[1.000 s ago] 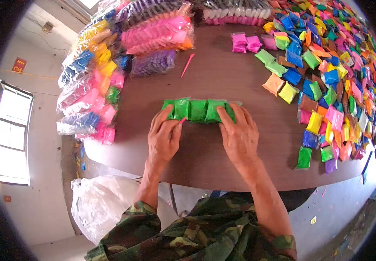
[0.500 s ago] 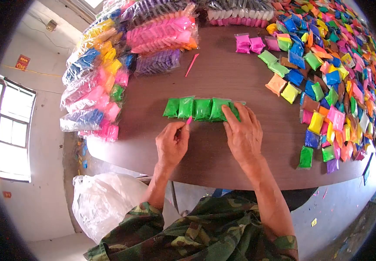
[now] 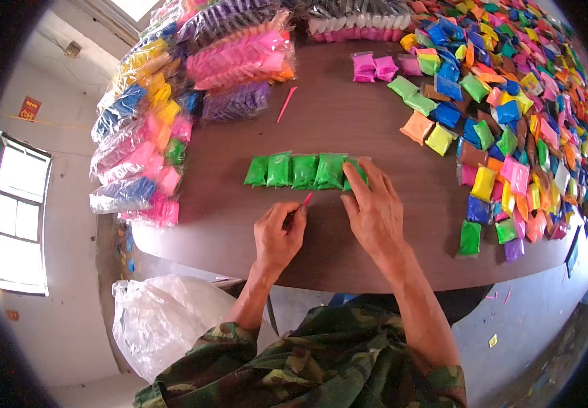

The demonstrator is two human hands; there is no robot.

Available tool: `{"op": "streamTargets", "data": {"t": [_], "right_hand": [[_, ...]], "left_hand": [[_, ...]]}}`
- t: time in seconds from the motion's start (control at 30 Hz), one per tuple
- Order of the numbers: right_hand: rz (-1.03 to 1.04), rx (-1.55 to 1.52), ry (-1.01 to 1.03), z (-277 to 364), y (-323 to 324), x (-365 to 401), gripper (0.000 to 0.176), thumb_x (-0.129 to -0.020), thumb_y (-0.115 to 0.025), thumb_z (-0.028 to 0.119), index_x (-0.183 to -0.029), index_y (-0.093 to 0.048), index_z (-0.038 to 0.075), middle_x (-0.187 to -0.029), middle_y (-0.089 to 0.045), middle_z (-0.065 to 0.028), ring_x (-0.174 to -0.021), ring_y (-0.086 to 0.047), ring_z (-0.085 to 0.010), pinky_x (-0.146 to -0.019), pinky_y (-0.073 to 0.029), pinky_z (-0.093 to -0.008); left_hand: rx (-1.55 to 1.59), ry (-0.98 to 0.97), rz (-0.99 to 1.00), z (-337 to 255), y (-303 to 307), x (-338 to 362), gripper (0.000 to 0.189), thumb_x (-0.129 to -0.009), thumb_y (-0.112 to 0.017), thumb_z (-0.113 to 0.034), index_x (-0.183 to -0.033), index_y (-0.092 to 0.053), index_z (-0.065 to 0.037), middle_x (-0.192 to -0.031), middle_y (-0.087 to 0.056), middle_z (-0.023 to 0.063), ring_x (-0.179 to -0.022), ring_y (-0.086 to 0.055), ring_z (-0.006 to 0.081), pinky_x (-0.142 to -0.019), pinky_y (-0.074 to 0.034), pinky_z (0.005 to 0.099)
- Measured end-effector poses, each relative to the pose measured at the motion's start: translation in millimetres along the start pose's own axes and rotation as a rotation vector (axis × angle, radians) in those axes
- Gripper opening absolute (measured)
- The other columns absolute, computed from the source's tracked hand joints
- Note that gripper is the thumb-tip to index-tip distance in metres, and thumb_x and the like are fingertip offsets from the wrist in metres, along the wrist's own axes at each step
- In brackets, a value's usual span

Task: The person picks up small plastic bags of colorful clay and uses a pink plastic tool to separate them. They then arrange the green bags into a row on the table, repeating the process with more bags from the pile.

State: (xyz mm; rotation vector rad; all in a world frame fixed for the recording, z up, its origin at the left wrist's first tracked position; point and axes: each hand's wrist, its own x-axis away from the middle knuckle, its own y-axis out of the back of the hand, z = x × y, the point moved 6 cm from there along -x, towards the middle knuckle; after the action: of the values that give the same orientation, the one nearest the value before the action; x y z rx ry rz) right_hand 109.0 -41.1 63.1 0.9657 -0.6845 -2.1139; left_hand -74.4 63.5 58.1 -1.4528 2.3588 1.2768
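Note:
Several bright green packets [image 3: 304, 171] lie side by side in a row on the brown table, each in clear film. My left hand [image 3: 279, 234] is closed around a thin pink plastic stick [image 3: 307, 199], whose tip shows just below the row. Over the rightmost green packet [image 3: 356, 178] rests my right hand [image 3: 376, 211], fingers apart and partly hiding it; no grip on it shows. A second pink plastic stick [image 3: 286, 104] lies farther back on the table.
Bagged stacks of pink packets [image 3: 239, 60] and purple packets [image 3: 236, 102] stand at the back left. A large heap of loose coloured packets [image 3: 505, 129] covers the right side. White plastic sheeting [image 3: 165, 323] bulges below the table's left edge.
My left hand has drawn the pink stick slightly right and down, from touching the row to just below it. My right hand stays over the rightmost packet. The whole view has shifted slightly.

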Motion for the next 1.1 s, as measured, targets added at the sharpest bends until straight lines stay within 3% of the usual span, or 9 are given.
{"op": "streamTargets", "data": {"t": [0.2,0.37,0.47,0.6,0.8,1.0,1.1], "right_hand": [[-0.06,0.076,-0.065,-6.1,57.9,42.5,0.048,-0.091,-0.083,0.012,-0.137,-0.071,0.008,-0.142,-0.068,-0.0173,-0.13,-0.065,-0.0403,-0.111,-0.054,-0.0508],[-0.25,0.139,-0.148,-43.1,131.6,102.1,0.033,-0.096,-0.078,0.003,-0.128,-0.075,-0.001,-0.133,-0.074,-0.0202,-0.124,-0.07,-0.0391,-0.109,-0.055,-0.0495],[-0.321,0.243,-0.227,-63.5,159.8,138.8,0.032,-0.099,-0.075,0.002,-0.131,-0.074,-0.003,-0.133,-0.074,-0.0214,-0.124,-0.07,-0.0395,-0.109,-0.055,-0.0491],[-0.432,0.353,-0.345,-94.3,172.1,176.1,0.032,-0.101,-0.074,0.003,-0.133,-0.073,-0.003,-0.139,-0.071,-0.0212,-0.13,-0.067,-0.0388,-0.112,-0.053,-0.0496],[-0.447,0.278,-0.433,-109.5,159.4,185.6,0.034,-0.101,-0.074,0.006,-0.135,-0.074,0.0,-0.144,-0.069,-0.0218,-0.134,-0.064,-0.04,-0.114,-0.051,-0.052],[-0.398,0.365,-0.397,-103.6,154.4,182.9,0.038,-0.099,-0.079,0.015,-0.135,-0.075,0.004,-0.144,-0.069,-0.0188,-0.134,-0.063,-0.0381,-0.116,-0.046,-0.0516],[-0.373,0.378,-0.397,-95.2,157.4,170.9,0.039,-0.095,-0.08,0.016,-0.133,-0.077,0.008,-0.141,-0.071,-0.0146,-0.134,-0.063,-0.0366,-0.113,-0.045,-0.0516]], "left_hand": [[-0.05,-0.063,0.02,-8.5,-6.7,6.7,0.009,-0.094,-0.081,-0.001,-0.098,-0.073,-0.003,-0.084,-0.073,0.0154,-0.068,-0.072,0.0326,-0.062,-0.056,0.0391],[-0.016,-0.056,0.016,-7.8,-11.3,4.2,0.009,-0.094,-0.082,-0.004,-0.097,-0.074,-0.004,-0.084,-0.074,0.0136,-0.068,-0.072,0.0306,-0.062,-0.056,0.0393],[-0.03,-0.025,0.034,-7.4,-11.5,3.5,0.009,-0.094,-0.082,-0.005,-0.097,-0.074,-0.005,-0.086,-0.074,0.0127,-0.066,-0.072,0.0297,-0.061,-0.056,0.0384],[-0.027,-0.026,0.059,-11.5,-13.6,4.6,0.009,-0.094,-0.081,-0.005,-0.099,-0.074,-0.005,-0.094,-0.076,0.0127,-0.072,-0.072,0.0317,-0.065,-0.058,0.0404],[-0.163,-0.109,0.021,-8.9,-13.0,0.9,0.009,-0.096,-0.079,-0.008,-0.103,-0.074,-0.005,-0.114,-0.077,0.0161,-0.103,-0.072,0.0386,-0.086,-0.06,0.0467],[-0.23,-0.132,0.023,-11.7,-14.3,3.4,0.008,-0.098,-0.078,-0.008,-0.103,-0.073,-0.004,-0.114,-0.077,0.0159,-0.101,-0.072,0.0371,-0.086,-0.06,0.0457],[-0.213,-0.133,0.055,-7.2,-18.2,7.0,0.008,-0.098,-0.079,-0.007,-0.104,-0.075,-0.004,-0.104,-0.077,0.0147,-0.093,-0.073,0.0345,-0.081,-0.059,0.0442]]}}
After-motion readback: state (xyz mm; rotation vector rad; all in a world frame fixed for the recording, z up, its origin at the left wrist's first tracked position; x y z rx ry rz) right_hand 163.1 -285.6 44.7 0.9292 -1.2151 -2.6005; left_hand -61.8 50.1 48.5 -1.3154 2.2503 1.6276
